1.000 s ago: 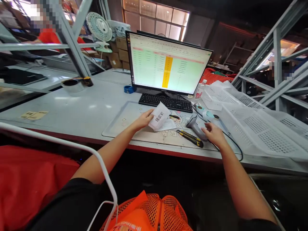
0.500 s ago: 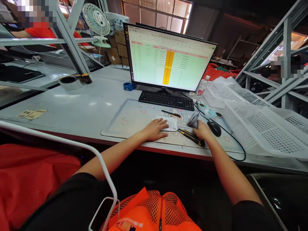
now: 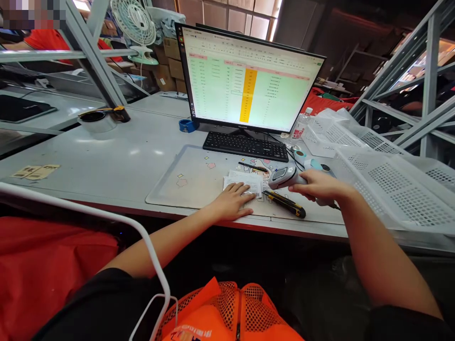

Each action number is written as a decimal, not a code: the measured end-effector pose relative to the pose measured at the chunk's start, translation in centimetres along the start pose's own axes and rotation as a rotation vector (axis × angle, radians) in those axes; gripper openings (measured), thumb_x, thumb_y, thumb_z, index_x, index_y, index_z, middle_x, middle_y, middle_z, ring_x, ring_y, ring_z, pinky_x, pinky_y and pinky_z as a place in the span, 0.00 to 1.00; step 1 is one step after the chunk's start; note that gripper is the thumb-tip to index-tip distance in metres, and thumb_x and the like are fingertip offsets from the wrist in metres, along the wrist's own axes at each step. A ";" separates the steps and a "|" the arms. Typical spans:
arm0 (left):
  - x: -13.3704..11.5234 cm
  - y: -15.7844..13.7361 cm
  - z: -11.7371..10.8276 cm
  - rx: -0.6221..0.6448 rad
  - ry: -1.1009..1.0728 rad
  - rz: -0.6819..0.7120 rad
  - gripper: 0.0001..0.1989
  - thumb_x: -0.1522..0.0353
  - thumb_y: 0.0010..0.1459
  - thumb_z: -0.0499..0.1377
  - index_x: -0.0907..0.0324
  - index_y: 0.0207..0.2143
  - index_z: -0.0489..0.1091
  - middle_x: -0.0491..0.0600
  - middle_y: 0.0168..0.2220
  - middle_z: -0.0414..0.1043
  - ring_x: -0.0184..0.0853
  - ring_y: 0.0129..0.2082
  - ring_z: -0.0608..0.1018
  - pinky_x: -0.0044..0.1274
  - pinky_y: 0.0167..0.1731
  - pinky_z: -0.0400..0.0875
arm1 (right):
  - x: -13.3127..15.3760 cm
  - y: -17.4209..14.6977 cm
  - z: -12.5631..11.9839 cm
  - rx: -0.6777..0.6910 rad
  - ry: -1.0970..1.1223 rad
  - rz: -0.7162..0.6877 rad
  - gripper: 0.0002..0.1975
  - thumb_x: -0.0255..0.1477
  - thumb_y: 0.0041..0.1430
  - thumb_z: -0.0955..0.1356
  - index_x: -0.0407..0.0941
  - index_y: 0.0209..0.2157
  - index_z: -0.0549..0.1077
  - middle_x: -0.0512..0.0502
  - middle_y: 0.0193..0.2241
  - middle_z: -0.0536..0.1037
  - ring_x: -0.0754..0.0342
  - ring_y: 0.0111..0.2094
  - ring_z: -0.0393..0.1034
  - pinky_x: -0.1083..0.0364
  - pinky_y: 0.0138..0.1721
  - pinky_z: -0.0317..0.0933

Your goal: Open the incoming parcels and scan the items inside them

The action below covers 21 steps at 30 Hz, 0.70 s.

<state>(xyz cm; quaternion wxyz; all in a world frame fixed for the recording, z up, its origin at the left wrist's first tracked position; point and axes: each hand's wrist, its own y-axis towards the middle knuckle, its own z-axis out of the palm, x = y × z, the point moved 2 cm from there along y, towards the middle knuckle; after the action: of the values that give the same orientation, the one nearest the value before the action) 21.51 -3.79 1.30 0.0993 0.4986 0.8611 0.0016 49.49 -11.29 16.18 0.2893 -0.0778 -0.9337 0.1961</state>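
Observation:
My left hand (image 3: 236, 201) lies flat with fingers spread over a small white packet (image 3: 249, 181) with printing on it, on the pale desk mat (image 3: 192, 184). My right hand (image 3: 318, 184) is wrapped round the handle of a grey barcode scanner (image 3: 284, 176), raised over the mat's right side. The scanner's head points left, toward the packet. Just below it lies a black and yellow utility knife (image 3: 285, 203). Behind the packet rests a black pen (image 3: 253, 166).
A keyboard (image 3: 245, 146) and a monitor (image 3: 249, 85) showing a spreadsheet stand behind the mat. White perforated baskets (image 3: 384, 189) and a plastic bottle (image 3: 302, 125) are on the right. At left are a tape roll (image 3: 95, 121), paper labels (image 3: 35, 172) and a blue tape roll (image 3: 187, 125).
My right hand has lifted the scanner and turned it so its head faces left. My left hand stays on the packet. The view has shifted slightly.

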 end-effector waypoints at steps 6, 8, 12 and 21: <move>-0.6 -1.1 0.3 -0.042 0.053 -0.025 0.33 0.48 0.74 0.51 0.58 0.70 0.67 0.61 0.74 0.59 0.58 0.74 0.60 0.46 0.70 0.56 | 3.7 -0.9 1.7 0.081 -0.157 -0.082 0.21 0.46 0.61 0.73 0.44 0.45 0.79 0.50 0.22 0.69 0.56 0.20 0.61 0.58 0.18 0.51; -0.6 -1.5 0.5 -0.063 0.070 -0.026 0.32 0.49 0.74 0.51 0.59 0.68 0.67 0.61 0.74 0.59 0.57 0.74 0.61 0.45 0.70 0.56 | 4.4 -0.9 2.0 0.081 -0.208 -0.151 0.18 0.43 0.62 0.72 0.44 0.44 0.80 0.47 0.25 0.74 0.53 0.24 0.67 0.57 0.22 0.56; -0.4 -1.7 0.6 -0.108 0.097 -0.009 0.30 0.48 0.73 0.53 0.58 0.67 0.68 0.61 0.73 0.61 0.56 0.71 0.65 0.45 0.67 0.59 | 5.0 -0.6 2.4 0.076 -0.258 -0.248 0.17 0.39 0.61 0.70 0.43 0.45 0.82 0.44 0.36 0.82 0.48 0.36 0.75 0.57 0.33 0.65; -0.2 -1.3 -0.1 -0.146 0.085 0.013 0.26 0.50 0.72 0.57 0.57 0.62 0.73 0.60 0.68 0.67 0.57 0.65 0.70 0.46 0.64 0.66 | 3.0 0.1 2.8 0.030 -0.240 -0.188 0.18 0.39 0.62 0.70 0.41 0.47 0.81 0.43 0.37 0.82 0.49 0.37 0.73 0.57 0.32 0.63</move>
<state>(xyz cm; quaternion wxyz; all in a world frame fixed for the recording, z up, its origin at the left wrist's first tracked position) 20.48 -4.63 1.29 0.0990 0.4951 0.8589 0.0861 45.39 -11.31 15.57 0.1939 0.0381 -0.9616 0.1903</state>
